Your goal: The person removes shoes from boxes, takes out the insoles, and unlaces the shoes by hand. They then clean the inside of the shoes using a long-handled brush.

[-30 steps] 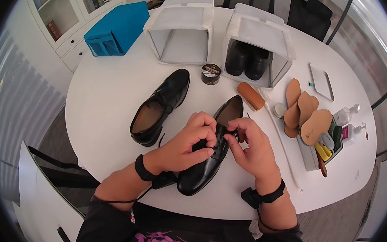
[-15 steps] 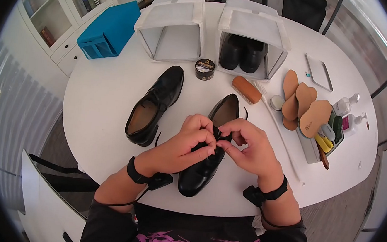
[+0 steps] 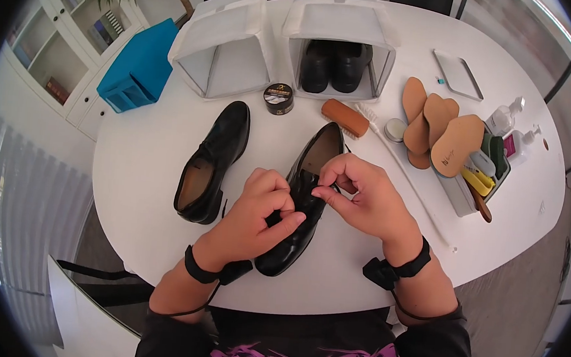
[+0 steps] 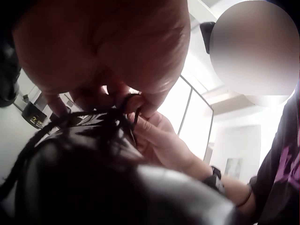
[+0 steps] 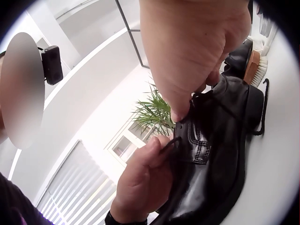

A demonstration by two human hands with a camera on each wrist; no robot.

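Note:
A black leather shoe (image 3: 290, 240) lies on the white table, toe toward the person, under both hands. The left hand (image 3: 250, 217) is at its left side; in the right wrist view this hand (image 5: 146, 180) pinches a dark lace (image 5: 169, 144). At the lace holes the right hand (image 3: 365, 195) has thumb and forefinger together; its fingertips are partly hidden by the shoe in the right wrist view. The left wrist view shows a lace (image 4: 35, 138) across the dark shoe top. A second black shoe (image 3: 227, 134) stands to the left.
Behind stand two white boxes (image 3: 226, 43), one holding black shoes (image 3: 345, 69), and a blue box (image 3: 140, 66). A polish tin (image 3: 278, 99), brown brush (image 3: 345, 117) and white stick (image 3: 419, 189) lie nearer. Insoles (image 3: 458, 145), a filled tray (image 3: 461, 200) and bottles (image 3: 503, 118) are at right.
The head view has shifted, so the tabletop things sit differently in it. The left hand has drawn away from the right, leaving a wider gap between them over the shoe.

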